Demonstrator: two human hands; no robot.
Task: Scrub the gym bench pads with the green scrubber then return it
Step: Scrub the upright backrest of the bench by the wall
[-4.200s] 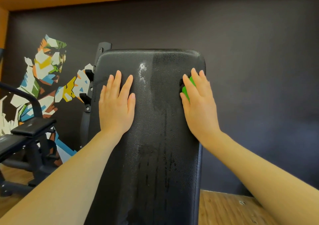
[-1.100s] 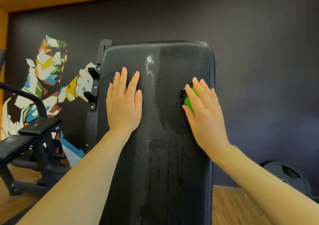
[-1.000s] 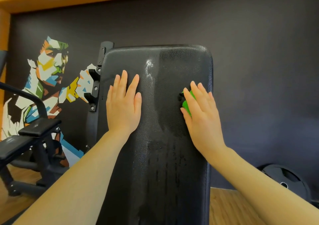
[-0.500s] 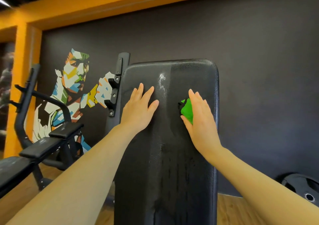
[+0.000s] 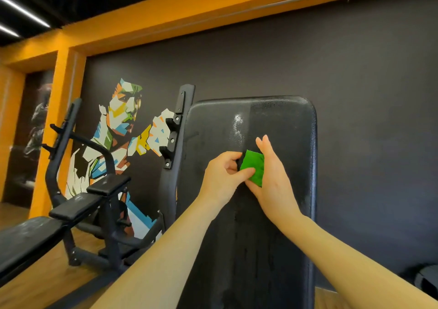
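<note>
Benches [image 5: 78, 204] with black pads stand to the left, before a dark wall [image 5: 355, 83] bearing a colourful boxer mural [image 5: 123, 128]. Against the upright wet pad [image 5: 284, 128], the left hand [image 5: 221, 178] pinches the green scrubber [image 5: 254, 167], which lies in the flat-fingered right hand [image 5: 272, 180]. Orange beams [image 5: 189, 7] frame the wall above a wooden floor [image 5: 35, 285].

A gym: padded benches [image 5: 71, 208], barbell rack [image 5: 59, 147], boxer mural [image 5: 123, 128] on wall.
</note>
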